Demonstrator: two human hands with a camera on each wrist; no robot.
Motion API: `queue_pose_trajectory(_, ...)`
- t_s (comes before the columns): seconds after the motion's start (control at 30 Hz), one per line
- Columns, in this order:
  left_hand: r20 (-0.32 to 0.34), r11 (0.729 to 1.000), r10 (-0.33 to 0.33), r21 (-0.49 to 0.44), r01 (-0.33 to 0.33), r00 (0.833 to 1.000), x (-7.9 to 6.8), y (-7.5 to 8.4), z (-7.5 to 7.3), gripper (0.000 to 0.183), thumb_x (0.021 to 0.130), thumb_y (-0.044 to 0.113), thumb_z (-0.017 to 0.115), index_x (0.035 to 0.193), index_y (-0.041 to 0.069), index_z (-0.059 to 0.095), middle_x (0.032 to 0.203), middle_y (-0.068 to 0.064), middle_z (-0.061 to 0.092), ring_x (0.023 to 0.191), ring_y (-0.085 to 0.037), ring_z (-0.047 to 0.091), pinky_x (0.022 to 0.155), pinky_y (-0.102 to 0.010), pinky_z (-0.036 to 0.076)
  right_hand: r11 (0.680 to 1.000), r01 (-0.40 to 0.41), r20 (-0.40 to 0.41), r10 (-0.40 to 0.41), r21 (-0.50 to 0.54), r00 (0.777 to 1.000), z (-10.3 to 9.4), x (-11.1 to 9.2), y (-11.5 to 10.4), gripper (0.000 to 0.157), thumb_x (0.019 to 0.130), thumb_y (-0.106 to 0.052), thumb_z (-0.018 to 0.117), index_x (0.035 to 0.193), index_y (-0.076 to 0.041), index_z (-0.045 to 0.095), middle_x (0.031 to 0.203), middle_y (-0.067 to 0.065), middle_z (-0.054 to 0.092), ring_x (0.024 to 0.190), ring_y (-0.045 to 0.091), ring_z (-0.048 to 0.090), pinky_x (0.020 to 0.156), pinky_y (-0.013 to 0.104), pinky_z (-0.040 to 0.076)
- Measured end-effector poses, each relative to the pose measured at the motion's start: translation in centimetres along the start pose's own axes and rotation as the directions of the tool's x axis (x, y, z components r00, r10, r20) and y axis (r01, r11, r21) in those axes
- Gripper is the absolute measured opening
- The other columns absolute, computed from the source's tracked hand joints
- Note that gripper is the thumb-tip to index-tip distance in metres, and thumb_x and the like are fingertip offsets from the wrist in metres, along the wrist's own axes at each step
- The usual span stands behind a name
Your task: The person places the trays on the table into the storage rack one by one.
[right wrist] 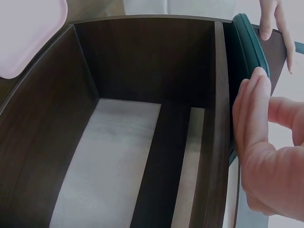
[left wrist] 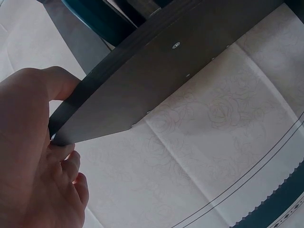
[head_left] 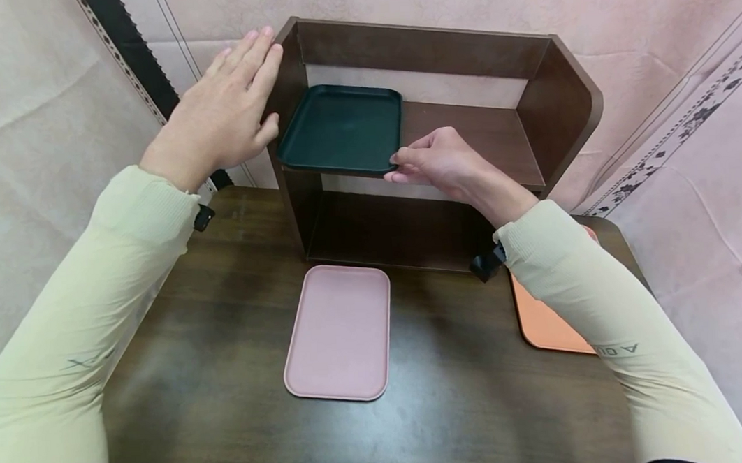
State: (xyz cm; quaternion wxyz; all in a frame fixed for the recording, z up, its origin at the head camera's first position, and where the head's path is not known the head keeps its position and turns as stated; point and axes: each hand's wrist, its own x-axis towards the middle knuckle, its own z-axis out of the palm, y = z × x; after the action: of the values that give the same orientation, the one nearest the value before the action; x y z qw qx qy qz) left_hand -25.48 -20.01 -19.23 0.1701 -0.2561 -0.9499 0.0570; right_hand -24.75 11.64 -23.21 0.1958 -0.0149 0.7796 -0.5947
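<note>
the dark green tray (head_left: pixel 340 128) is pinched at its near right corner by the thumb and fingers of the right hand (head_left: pixel 443 161); it is placed over the left part of the upper board (head_left: pixel 466 132) of a brown shelf unit (head_left: pixel 420 34), to the left of that hand; whether its whole base is borne by the board cannot be told; the left side panel is touched by the left hand (head_left: pixel 220 113), its fingers held straight and slightly spread, its thumb set at the panel's front edge; the tray is formed as a shallow, smooth, matt rectangle with rounded corners and a raised rim; the side panels are cut with sloping front corners; a pink tray (head_left: pixel 338 334) is laid flat on the wood-grained, faintly glossy surface (head_left: pixel 468 408); an orange tray (head_left: pixel 548 320) is partly hidden by the right sleeve (head_left: pixel 575 277), which is finished with a ribbed cuff.
</note>
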Motion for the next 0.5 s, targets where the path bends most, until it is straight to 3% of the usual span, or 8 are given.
queue_pose_trajectory(0.13,0.003,1.0,-0.002,0.004,0.002,1.0,0.04,0.02,-0.01,0.075,0.109,0.028,0.04,0.168,-0.002,0.004,0.178,-0.02,-0.003,0.167,-0.039,0.003,0.136,-0.052,0.005,1.0,-0.011,0.0,0.011,-0.001,1.0,-0.03,-0.06,0.13,0.043,0.104,-0.017,0.065,0.141,0.006,0.063,0.14,0.018,0.065,0.091,0.007,0.08,0.09,0.02,0.061)
queue_pose_trajectory(0.3,0.011,1.0,-0.007,0.007,0.007,1.0,0.01,0.04,-0.13,0.075,0.109,0.028,0.039,0.168,-0.002,0.004,0.178,-0.019,-0.004,0.167,-0.039,0.003,0.136,-0.052,0.005,1.0,0.005,-0.006,-0.005,-0.006,1.0,0.0,-0.23,0.3,0.042,0.103,-0.02,0.068,0.136,0.006,0.067,0.14,0.018,0.068,0.096,0.008,0.08,0.092,0.02,0.061)
queue_pose_trajectory(0.5,0.015,1.0,-0.003,0.003,0.003,1.0,-0.12,0.13,-0.34,0.075,0.109,0.028,0.039,0.168,-0.003,0.004,0.178,-0.019,-0.005,0.167,-0.039,0.002,0.136,-0.053,0.005,0.997,0.051,-0.034,-0.053,-0.063,0.998,-0.01,-0.5,0.94,0.037,0.1,-0.026,0.072,0.124,0.003,0.075,0.142,0.012,0.067,0.105,0.012,0.08,0.108,0.027,0.055)
